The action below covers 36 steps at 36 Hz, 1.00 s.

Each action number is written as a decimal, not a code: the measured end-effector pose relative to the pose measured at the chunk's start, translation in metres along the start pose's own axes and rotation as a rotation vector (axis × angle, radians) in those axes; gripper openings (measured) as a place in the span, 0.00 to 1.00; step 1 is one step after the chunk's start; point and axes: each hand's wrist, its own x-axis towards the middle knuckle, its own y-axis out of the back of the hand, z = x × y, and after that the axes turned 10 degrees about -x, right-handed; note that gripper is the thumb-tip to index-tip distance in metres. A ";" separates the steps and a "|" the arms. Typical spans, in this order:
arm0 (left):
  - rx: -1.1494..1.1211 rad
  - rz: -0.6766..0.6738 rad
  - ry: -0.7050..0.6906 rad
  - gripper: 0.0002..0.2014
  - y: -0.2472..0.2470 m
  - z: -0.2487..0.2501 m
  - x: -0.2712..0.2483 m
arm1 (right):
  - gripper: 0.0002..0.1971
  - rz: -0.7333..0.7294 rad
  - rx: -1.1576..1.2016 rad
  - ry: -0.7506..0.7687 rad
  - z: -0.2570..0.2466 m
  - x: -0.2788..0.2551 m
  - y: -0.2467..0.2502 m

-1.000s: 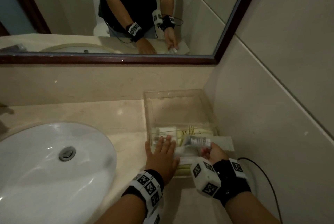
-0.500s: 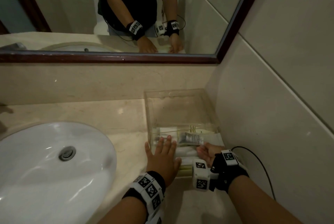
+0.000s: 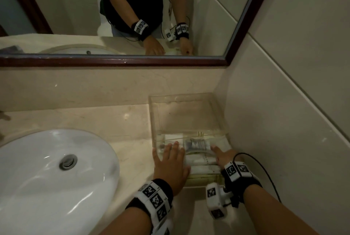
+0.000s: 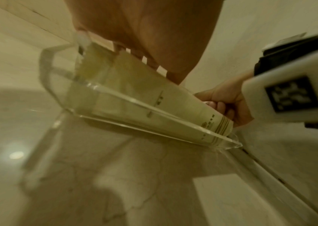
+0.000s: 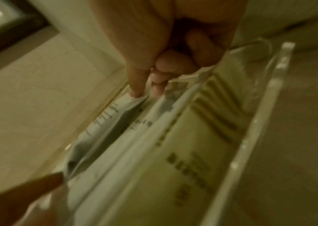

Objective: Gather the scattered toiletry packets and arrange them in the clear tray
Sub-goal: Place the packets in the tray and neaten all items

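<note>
The clear tray (image 3: 185,98) stands on the marble counter in the corner by the right wall. Several cream and white packets (image 3: 200,161) lie stacked lengthwise in its near part, with a silver-printed packet (image 3: 198,143) on top. My left hand (image 3: 170,159) lies flat with straight fingers on the packets' left ends. My right hand (image 3: 223,156) is at their right ends. In the right wrist view its fingers (image 5: 136,85) are curled, and two fingertips pinch the crumpled end of a white packet (image 5: 105,125). The left wrist view shows a cream packet (image 4: 154,97) behind the tray's front wall (image 4: 134,100).
A white sink (image 3: 47,178) fills the counter's left side. The mirror (image 3: 132,7) hangs above the backsplash. The tiled wall (image 3: 284,121) runs close along the tray's right side. A black cable (image 3: 265,174) trails from my right wrist. A flat white piece (image 4: 231,198) lies in front of the tray.
My right hand has lowered the silver-printed packet from above the tray onto the stack and settled at the packets' right ends. My left hand has stayed flat on the left ends.
</note>
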 end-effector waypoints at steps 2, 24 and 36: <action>-0.002 0.018 -0.022 0.32 0.001 0.005 0.001 | 0.33 0.008 -0.012 0.015 0.004 -0.007 -0.001; -0.002 -0.048 -0.061 0.32 -0.012 0.025 0.008 | 0.28 0.030 -0.469 0.415 0.011 -0.028 -0.016; 0.020 -0.076 -0.028 0.41 -0.016 0.026 0.013 | 0.33 -0.018 -0.489 0.429 0.010 -0.013 -0.015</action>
